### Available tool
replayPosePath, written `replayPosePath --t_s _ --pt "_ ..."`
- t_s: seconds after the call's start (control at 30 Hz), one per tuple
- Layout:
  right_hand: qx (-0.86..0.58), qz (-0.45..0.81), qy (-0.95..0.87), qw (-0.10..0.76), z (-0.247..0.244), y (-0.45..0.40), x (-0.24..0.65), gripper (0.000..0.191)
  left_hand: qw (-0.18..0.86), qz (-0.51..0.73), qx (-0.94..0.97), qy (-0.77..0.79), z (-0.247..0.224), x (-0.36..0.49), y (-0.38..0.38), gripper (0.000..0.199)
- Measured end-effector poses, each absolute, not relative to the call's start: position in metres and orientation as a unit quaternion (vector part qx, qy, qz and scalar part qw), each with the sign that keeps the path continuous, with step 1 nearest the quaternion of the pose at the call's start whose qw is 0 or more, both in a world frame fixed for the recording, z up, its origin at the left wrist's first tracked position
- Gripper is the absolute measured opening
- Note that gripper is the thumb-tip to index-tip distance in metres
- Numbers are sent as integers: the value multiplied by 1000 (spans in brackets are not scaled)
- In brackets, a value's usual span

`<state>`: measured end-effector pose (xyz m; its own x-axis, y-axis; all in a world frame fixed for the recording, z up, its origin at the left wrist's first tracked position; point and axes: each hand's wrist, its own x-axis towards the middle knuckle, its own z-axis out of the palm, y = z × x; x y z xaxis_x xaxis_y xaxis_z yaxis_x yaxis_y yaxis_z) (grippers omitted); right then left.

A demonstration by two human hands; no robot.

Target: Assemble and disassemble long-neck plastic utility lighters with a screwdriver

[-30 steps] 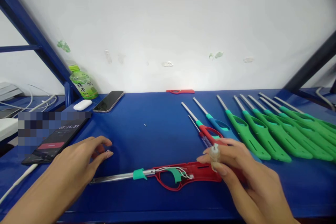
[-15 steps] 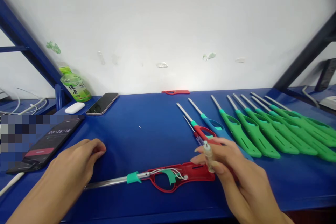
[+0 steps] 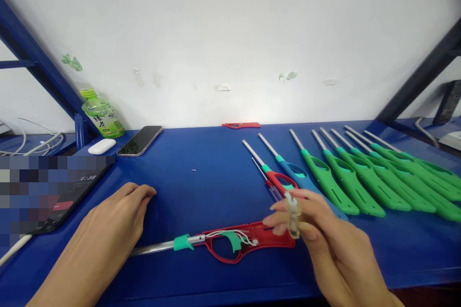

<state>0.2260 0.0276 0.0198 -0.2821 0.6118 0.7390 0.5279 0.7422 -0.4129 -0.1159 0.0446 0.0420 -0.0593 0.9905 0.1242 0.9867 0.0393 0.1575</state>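
**Steadying a small tank [image 3: 293,224] beside an open lighter [image 3: 265,241]**

On the left, our left hand [image 3: 93,230] has a narrow grip, fingers drawn together; we cannot tell whether anything sits between them. It would serve us best resting lightly near the metal tube [image 3: 154,248], bracing it without rolling the open lighter or tugging its white wires [image 3: 230,230]. On the right, our right hand [image 3: 342,244] has its grip closed on the small tank. We should pinch it gently by its sides, white top clear of our fingertips, and avoid dragging it across the wires.

The open lighter lies on the blue counter [image 3: 201,280], in front of us and between our hands. From left to right, it shows a shiny tube partly hidden by our left hand, a green collar [image 3: 183,242], loose wires over a green trigger [image 3: 234,240], then a hollow red handle. The small tank looks clear and slightly yellowish, tilted nearly upright, its white top upward.
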Motion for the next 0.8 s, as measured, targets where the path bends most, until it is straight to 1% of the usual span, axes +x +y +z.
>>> replayPosePath --t_s 0.1,0.17,0.3,0.37,0.43,0.53,0.6,0.67,0.8 --pt "-349 40 -803 481 20 28 226 22 4 116 690 714 39 -115 45 57" --pt "-348 36 -802 484 19 28 225 18 1 140 700 700 39 -114 45 54" --pt "-351 34 -796 493 18 28 224 4 -40 247 731 635 44 -104 41 38" --pt "-350 33 -793 497 19 28 223 3 -64 298 743 596 46 -95 36 31" --pt "-345 30 -797 495 21 28 223 4 -63 330 748 573 46 -84 29 23" --pt "-329 23 -812 482 24 29 223 8 -24 363 740 566 41 -66 18 12" --pt "-323 22 -818 476 24 29 223 10 7 405 725 557 37 -55 11 8" --pt "-326 32 -817 474 24 29 223 12 39 447 716 535 34 -45 5 8" --pt "-337 66 -819 460 20 27 223 20 118 491 710 492 30 -30 0 15"
